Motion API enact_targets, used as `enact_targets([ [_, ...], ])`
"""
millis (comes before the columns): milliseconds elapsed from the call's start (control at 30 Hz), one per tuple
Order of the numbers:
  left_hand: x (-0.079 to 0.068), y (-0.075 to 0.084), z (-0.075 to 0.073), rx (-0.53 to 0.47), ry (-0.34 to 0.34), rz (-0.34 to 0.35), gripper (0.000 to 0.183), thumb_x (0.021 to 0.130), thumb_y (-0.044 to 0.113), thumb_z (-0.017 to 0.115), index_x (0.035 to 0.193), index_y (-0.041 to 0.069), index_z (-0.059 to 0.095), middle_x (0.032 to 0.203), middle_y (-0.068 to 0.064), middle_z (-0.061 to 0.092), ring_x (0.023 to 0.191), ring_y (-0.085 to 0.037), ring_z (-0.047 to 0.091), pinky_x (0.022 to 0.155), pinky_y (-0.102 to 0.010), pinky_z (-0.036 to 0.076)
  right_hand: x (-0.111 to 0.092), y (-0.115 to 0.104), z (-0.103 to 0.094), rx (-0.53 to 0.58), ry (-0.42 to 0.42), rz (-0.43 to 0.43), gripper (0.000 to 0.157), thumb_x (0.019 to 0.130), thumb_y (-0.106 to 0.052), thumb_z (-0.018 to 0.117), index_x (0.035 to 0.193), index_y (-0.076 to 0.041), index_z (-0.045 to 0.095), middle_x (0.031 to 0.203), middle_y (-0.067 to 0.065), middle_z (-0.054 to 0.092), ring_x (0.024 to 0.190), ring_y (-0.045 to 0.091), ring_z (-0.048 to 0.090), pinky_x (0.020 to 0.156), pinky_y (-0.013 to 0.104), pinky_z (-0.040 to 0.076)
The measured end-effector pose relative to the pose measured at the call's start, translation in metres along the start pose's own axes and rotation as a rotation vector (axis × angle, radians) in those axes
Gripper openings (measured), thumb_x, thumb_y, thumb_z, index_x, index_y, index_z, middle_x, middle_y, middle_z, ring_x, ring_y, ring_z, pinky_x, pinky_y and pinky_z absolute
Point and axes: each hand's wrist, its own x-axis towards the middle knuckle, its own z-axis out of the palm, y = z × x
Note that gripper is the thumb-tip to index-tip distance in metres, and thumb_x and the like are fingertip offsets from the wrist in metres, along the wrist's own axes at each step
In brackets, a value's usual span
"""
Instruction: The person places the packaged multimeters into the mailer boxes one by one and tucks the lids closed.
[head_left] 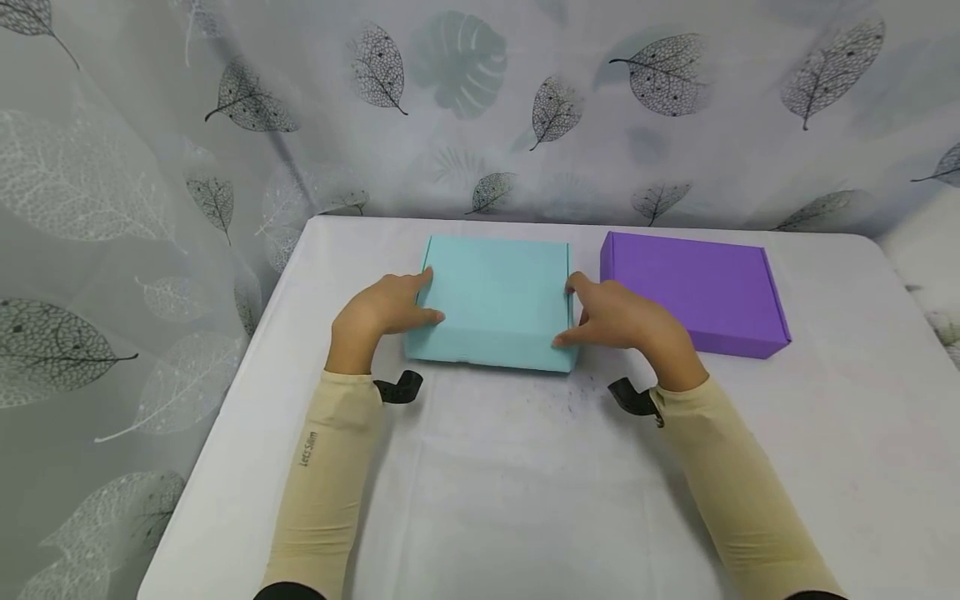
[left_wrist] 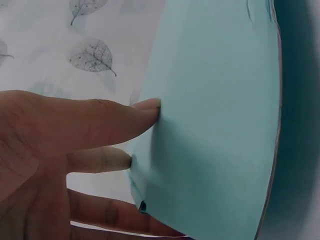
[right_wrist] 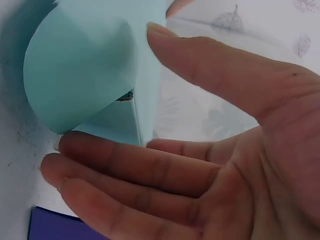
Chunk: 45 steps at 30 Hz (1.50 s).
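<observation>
A light teal cardboard box lies on the white table, its lid down, in the head view. My left hand holds its left side, the thumb on the front part of the lid and the fingers along the side edge. At the right side my right hand holds the box near the front corner, thumb at the lid and fingers by the side wall. In the right wrist view the front flap bows outward, with a small gap beside the side wall. The box's inside is hidden.
A purple box, also closed, lies just right of the teal one. Behind the white table hangs a leaf-printed curtain, which also runs along the left side.
</observation>
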Motion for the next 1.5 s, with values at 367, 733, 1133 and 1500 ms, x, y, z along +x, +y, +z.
enact_targets([
  [367, -0.011, -0.008, -0.001, -0.091, -0.049, 0.011, 0.101, 0.09, 0.03, 0.082, 0.168, 0.014, 0.019, 0.158, -0.02, 0.043, 0.131, -0.034, 0.055, 0.112, -0.055, 0.037, 0.005, 0.004, 0.003, 0.037, -0.074, -0.031, 0.047, 0.096, -0.033, 0.077, 0.114, 0.0, 0.05, 0.089, 0.011, 0.072, 0.077, 0.026, 0.07, 0.074, 0.042, 0.051],
  [733, -0.011, -0.011, -0.002, -0.156, -0.063, 0.018, 0.099, 0.091, 0.024, 0.082, 0.167, 0.013, 0.021, 0.086, -0.014, 0.065, 0.077, -0.031, 0.067, 0.082, -0.041, 0.047, 0.011, 0.01, 0.007, 0.22, -0.102, -0.009, 0.038, 0.1, -0.02, 0.073, 0.113, 0.003, 0.046, 0.09, 0.016, 0.072, 0.075, 0.033, 0.075, 0.075, 0.043, 0.059],
  [1133, -0.007, -0.014, -0.002, -0.167, -0.042, 0.039, 0.095, 0.09, 0.018, 0.083, 0.166, 0.011, 0.026, 0.074, -0.011, 0.066, 0.069, -0.023, 0.062, 0.08, -0.041, 0.046, 0.008, 0.008, 0.005, 0.182, -0.095, 0.029, 0.042, 0.098, -0.025, 0.076, 0.114, 0.0, 0.047, 0.091, 0.017, 0.069, 0.073, 0.032, 0.074, 0.075, 0.044, 0.058],
  [1500, -0.008, -0.015, -0.003, -0.159, -0.053, 0.043, 0.099, 0.087, 0.008, 0.083, 0.166, 0.01, 0.024, 0.081, -0.007, 0.068, 0.078, -0.025, 0.064, 0.078, -0.042, 0.048, 0.005, 0.008, 0.003, 0.134, -0.106, 0.009, 0.045, 0.088, -0.025, 0.085, 0.107, -0.001, 0.052, 0.081, 0.01, 0.073, 0.071, 0.028, 0.068, 0.07, 0.038, 0.048],
])
